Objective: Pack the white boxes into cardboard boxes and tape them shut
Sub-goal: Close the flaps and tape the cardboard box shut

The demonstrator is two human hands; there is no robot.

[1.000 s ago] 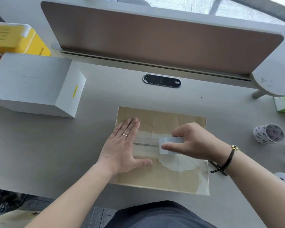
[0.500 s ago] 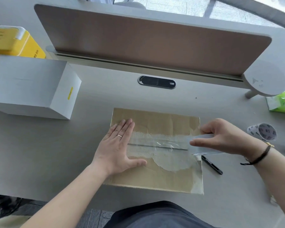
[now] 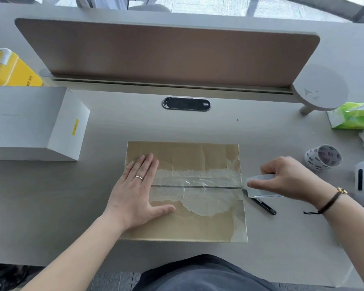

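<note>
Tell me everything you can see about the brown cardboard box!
The cardboard box is brown and lies flat-topped on the grey table. Its two top flaps meet in a dark line across the middle. Clear tape runs along that line, and pale torn patches show where old tape peeled the paper. The left hand presses flat on its left side. The right hand holds a tape roll at its right edge. A black pen lies beside it.

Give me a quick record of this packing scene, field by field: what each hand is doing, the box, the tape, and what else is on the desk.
left hand: flat, pressing the cardboard box top
right hand: grips clear tape roll past the box's right edge
tape: strip laid along the centre seam
white box: on desk, far left, unpacked
pen: beside the box, under the roll
printed tape roll: far right
</note>
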